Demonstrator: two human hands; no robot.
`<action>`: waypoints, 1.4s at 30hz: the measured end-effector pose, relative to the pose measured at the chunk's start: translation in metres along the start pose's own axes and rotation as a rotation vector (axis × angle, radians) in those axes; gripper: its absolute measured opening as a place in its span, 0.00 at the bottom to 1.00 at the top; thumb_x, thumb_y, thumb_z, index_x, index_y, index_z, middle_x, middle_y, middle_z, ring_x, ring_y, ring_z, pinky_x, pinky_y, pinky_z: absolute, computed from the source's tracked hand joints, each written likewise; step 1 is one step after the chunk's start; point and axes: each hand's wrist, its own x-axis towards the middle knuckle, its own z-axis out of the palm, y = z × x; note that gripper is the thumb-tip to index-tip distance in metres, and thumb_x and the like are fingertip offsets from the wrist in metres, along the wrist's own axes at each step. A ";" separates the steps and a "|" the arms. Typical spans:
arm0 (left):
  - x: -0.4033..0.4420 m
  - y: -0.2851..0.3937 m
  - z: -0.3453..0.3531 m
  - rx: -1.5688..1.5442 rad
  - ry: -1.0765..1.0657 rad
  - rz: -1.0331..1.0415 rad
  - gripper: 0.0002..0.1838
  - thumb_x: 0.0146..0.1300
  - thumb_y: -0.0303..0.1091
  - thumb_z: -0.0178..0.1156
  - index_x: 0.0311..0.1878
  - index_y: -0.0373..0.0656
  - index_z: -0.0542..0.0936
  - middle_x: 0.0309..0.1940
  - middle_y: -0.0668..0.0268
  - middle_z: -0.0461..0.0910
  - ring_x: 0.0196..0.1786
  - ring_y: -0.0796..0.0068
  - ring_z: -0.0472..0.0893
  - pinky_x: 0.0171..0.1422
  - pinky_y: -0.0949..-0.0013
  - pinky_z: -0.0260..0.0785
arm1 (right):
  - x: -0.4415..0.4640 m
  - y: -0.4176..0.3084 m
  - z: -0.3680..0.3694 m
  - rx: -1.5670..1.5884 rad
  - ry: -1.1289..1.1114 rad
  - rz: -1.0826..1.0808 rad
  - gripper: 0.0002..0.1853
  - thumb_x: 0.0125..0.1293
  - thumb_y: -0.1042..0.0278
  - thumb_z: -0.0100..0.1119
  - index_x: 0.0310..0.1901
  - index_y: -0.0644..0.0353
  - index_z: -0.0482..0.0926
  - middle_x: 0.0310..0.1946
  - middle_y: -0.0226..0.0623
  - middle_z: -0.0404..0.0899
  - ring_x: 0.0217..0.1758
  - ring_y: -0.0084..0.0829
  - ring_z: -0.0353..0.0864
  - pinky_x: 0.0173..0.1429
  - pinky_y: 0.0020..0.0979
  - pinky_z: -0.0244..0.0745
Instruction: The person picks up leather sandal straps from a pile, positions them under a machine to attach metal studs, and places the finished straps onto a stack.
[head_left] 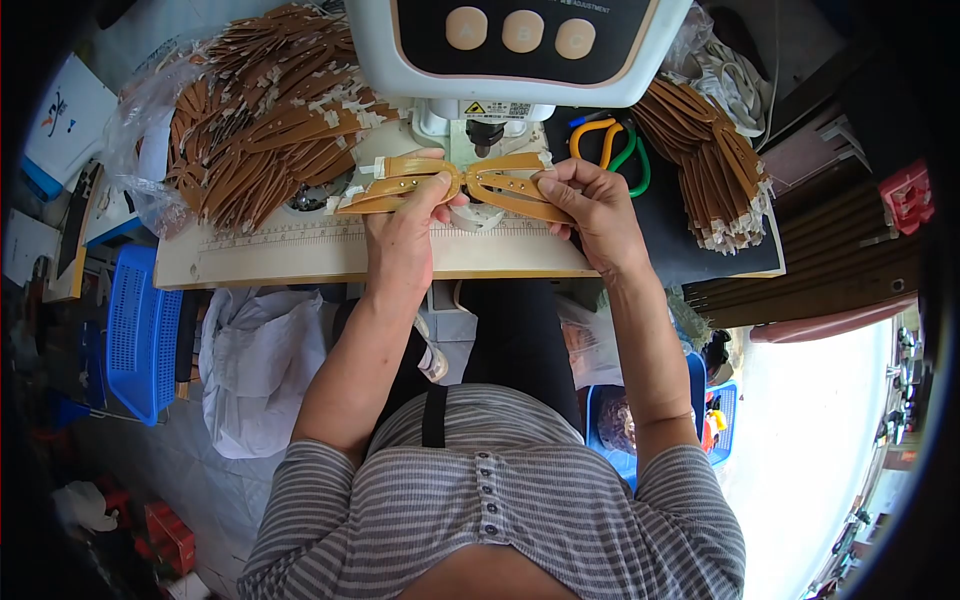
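Observation:
Both hands hold a tan, bow-shaped leather strap piece [508,188] with long slits, small shiny studs and whitish ends. My left hand [405,215] pinches its left half close to the narrow middle, thumb on top. At the right end, my right hand [597,205] grips it between thumb and fingers. The strap's middle lies just below and in front of the dark tool tip [486,135] of a white machine [372,45], over a round white base [478,222]. Whether the strap touches that base I cannot tell.
A large heap of brown strap pieces [270,130] covers the table's left side. More are stacked in a bundle [705,165] at right. Scissors with yellow and green handles [632,165] lie on a black mat [665,235]. A ruler strip [270,240] runs along the table front.

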 end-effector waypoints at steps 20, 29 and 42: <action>0.006 0.001 -0.005 -0.074 -0.010 -0.031 0.08 0.55 0.28 0.59 0.37 0.37 0.74 0.32 0.64 0.78 0.31 0.79 0.76 0.34 0.77 0.65 | -0.012 -0.009 -0.014 -0.040 0.072 -0.061 0.04 0.61 0.73 0.58 0.34 0.64 0.78 0.21 0.30 0.76 0.18 0.14 0.69 0.21 0.16 0.63; 0.008 0.001 0.001 0.000 0.062 0.001 0.06 0.50 0.25 0.61 0.32 0.37 0.75 0.26 0.64 0.77 0.25 0.82 0.73 0.29 0.79 0.63 | -0.013 -0.003 -0.017 -0.036 0.085 -0.042 0.04 0.61 0.73 0.58 0.33 0.64 0.78 0.19 0.30 0.76 0.17 0.14 0.68 0.21 0.16 0.62; 0.007 -0.001 -0.004 0.049 0.015 -0.014 0.08 0.53 0.24 0.60 0.36 0.39 0.72 0.31 0.61 0.79 0.28 0.79 0.75 0.32 0.77 0.63 | -0.013 -0.002 -0.020 -0.084 0.071 -0.012 0.05 0.61 0.73 0.58 0.34 0.66 0.78 0.20 0.31 0.76 0.16 0.14 0.68 0.19 0.15 0.61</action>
